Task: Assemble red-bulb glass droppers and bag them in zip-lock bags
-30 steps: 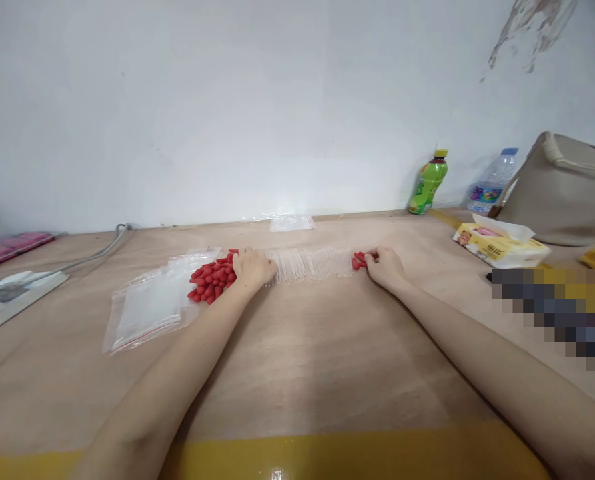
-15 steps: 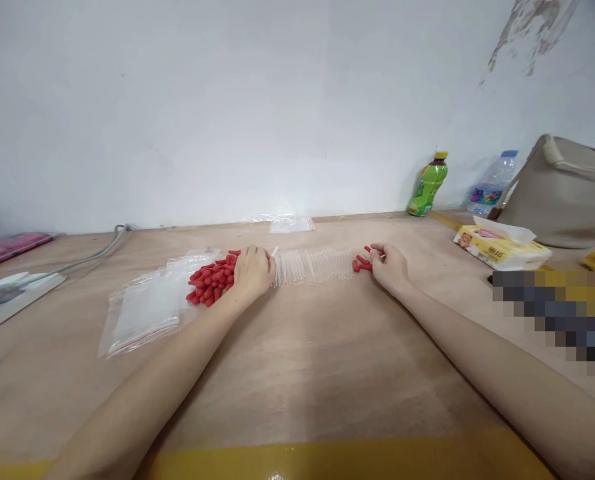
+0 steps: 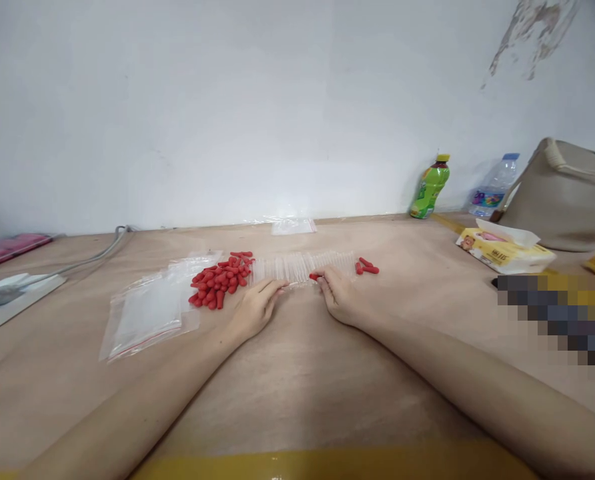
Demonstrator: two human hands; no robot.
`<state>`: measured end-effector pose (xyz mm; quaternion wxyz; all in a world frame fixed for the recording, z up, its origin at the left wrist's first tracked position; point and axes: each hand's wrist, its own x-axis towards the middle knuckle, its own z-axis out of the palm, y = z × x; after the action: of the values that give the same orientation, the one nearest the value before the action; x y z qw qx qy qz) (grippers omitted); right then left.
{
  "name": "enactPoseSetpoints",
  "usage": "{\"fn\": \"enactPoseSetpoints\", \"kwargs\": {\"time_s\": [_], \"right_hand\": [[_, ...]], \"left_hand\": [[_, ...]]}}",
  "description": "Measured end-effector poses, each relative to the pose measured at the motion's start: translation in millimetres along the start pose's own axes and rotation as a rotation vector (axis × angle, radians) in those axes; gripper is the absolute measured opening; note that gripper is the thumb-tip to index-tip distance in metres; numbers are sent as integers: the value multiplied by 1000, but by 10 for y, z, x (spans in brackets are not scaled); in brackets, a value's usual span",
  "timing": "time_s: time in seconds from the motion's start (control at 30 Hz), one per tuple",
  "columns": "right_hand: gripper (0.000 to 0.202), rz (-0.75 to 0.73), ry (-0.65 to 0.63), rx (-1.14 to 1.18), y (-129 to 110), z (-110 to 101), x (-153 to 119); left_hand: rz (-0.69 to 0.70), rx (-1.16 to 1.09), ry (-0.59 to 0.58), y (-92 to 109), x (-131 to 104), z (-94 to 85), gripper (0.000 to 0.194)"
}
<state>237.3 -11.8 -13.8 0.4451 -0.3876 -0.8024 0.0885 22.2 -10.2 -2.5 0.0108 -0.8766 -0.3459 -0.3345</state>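
Note:
A row of thin clear tubes (image 3: 297, 265) lies across the middle of the brown-covered table. My right hand (image 3: 338, 293) is closed on a small red piece (image 3: 313, 277) at the near edge of the row. Just left of it, my left hand (image 3: 261, 305) has its fingers pressed together by the tubes' near ends; what it holds, if anything, is hidden. A heap of red rubber-like pieces (image 3: 218, 281) sits beyond my left wrist. Several more red pieces (image 3: 367, 268) lie at the row's right end.
Clear zip bags (image 3: 150, 310) lie left of the heap, and another bag (image 3: 293, 227) is by the wall. At the right stand a green bottle (image 3: 430, 187), a clear bottle (image 3: 495, 187), a yellow tissue pack (image 3: 505, 250) and a beige bag (image 3: 560, 193).
My right hand has moved left from the loose red pieces to the tubes, with a red piece in its fingers. My left hand has come nearer to me, uncovering part of the heap and row.

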Motion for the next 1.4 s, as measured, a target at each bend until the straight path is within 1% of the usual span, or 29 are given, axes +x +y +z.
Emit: {"fn": "enactPoseSetpoints", "kwargs": {"time_s": [0.1,0.2,0.3,0.5,0.7,0.93,1.1,1.27,1.4], "right_hand": [[21,-6,-68,0,-19,-10,-20],[26,-48,-118,-14,-6,-30,-27],[28,-88,-151,-5,-10,-38,-19],[25,-112,-205,54,-3,-34,-6],[24,-80,-214,72,47,-16,-5],[23,-75,-212,95,18,-46,-5],[17,-81,-233,135,6,-55,-12],[11,-78,-240,118,10,-49,1],[11,-86,-232,112,6,-60,2]], "left_hand": [[-5,-47,-47,8,15,4,20],[1,-63,-96,19,25,7,19],[-4,-53,-111,20,31,12,20],[-2,-47,-132,0,25,24,21],[-26,-60,-131,-3,21,31,20],[-55,-61,-110,4,22,26,21],[8,-44,-116,-9,30,21,21],[69,-41,-135,-15,35,20,23],[98,-63,-134,-10,41,20,23]]}}
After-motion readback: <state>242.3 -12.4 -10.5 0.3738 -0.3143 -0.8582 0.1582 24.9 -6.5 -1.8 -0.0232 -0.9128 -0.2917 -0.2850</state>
